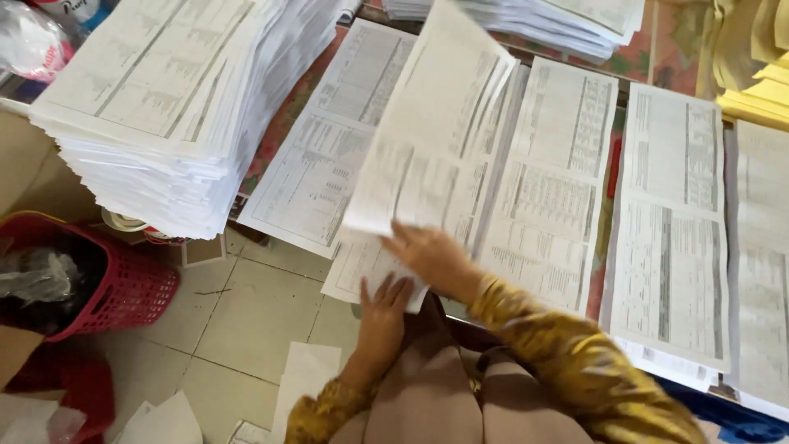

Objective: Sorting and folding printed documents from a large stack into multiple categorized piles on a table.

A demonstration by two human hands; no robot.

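Observation:
My right hand [431,256] grips the near edge of a large printed sheet [436,131] and lifts it, tilted, off a pile of like sheets. Just below, my left hand [384,308] lies flat on the near corner of that pile [353,267], fingers spread. The lifted sheet is blurred. Both arms wear yellow patterned sleeves.
More printed sheets lie side by side on the table: one at left [316,156], others at right [551,181] [670,230]. A tall paper stack [164,107] stands at far left, a red basket [123,288] on the tiled floor, yellow paper [752,82] at top right.

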